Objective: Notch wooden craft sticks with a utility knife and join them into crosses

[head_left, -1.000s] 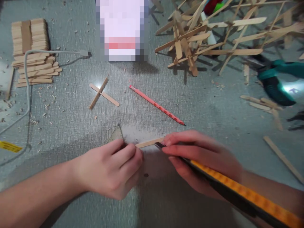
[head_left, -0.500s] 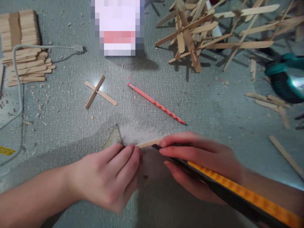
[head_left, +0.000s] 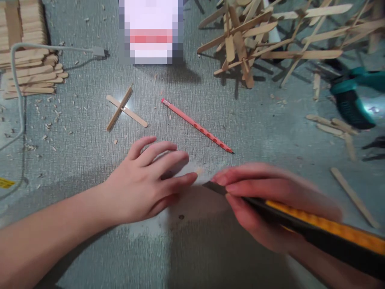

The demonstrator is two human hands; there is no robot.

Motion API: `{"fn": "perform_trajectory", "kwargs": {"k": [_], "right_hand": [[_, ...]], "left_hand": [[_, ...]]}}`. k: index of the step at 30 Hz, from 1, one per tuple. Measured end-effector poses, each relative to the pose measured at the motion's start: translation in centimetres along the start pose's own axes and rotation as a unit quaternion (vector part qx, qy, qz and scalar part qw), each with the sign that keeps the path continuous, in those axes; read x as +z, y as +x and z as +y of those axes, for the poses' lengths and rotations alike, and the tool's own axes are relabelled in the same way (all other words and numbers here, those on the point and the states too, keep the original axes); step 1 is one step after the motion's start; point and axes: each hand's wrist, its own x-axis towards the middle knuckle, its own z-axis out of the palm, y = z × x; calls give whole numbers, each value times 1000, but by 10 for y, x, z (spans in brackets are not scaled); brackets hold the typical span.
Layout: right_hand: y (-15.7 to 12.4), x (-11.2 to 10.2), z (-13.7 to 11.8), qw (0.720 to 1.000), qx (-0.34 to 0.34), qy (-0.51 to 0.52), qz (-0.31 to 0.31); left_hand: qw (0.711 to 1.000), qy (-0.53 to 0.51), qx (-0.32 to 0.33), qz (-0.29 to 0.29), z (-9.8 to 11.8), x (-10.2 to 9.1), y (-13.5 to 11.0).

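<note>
Fingers parted and bowed, my left hand [head_left: 147, 182] hangs over the gray textured tabletop [head_left: 186, 92], forearm entering from 8 o'clock, knuckles up, with nothing I can see gripped in it. My right hand [head_left: 270, 204], forearm from 4 o'clock, grasps the long orange-and-black utility knife [head_left: 300, 218], its fingertips pinched close behind the dark metal blade [head_left: 215, 187]; that blade points toward 10 o'clock and the handle slants off to 4.

For moving, I have the narrow gap between my two hands and a wider stretch of tabletop at 6 o'clock, below both. From my left hand, the slim pink pencil with oval hollows [head_left: 197, 125] borders me diagonally at 1 to 2 o'clock, and the cross of two flat tan wooden sticks [head_left: 122, 107] lies at 11. From my right hand, the teal-handled pliers [head_left: 353, 102] sit at 2 o'clock, a lone flat wooden stick [head_left: 355, 196] at 3.

The small pale piece of wood [head_left: 199, 171] shows at 3 o'clock from my left hand, just past the index fingertip and near the blade's tip; whether more of it is hidden, I cannot tell.
</note>
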Motion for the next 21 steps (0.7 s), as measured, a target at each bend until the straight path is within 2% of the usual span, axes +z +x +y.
{"fn": "perform_trajectory", "kwargs": {"k": [2,4,7,11,15,21], "right_hand": [[-2,0,-1,999,-39,8,6],[-2,1,-3,997,-70,7,-30],[3,4,-5,993,-68,-19,-91],[9,10,-8,990,-78,-55,-108],[11,15,-7,988,-74,-49,-127],[11,17,-2,988,-57,-44,-137]], "left_hand": [[999,5,-9,-33,0,2,1],[999,8,-15,-42,0,3,1],[999,25,-17,-17,-1,0,2],[999,37,-28,8,-2,-1,2],[999,22,-22,15,-6,6,0],[997,-1,-41,-68,-10,4,1]]}}
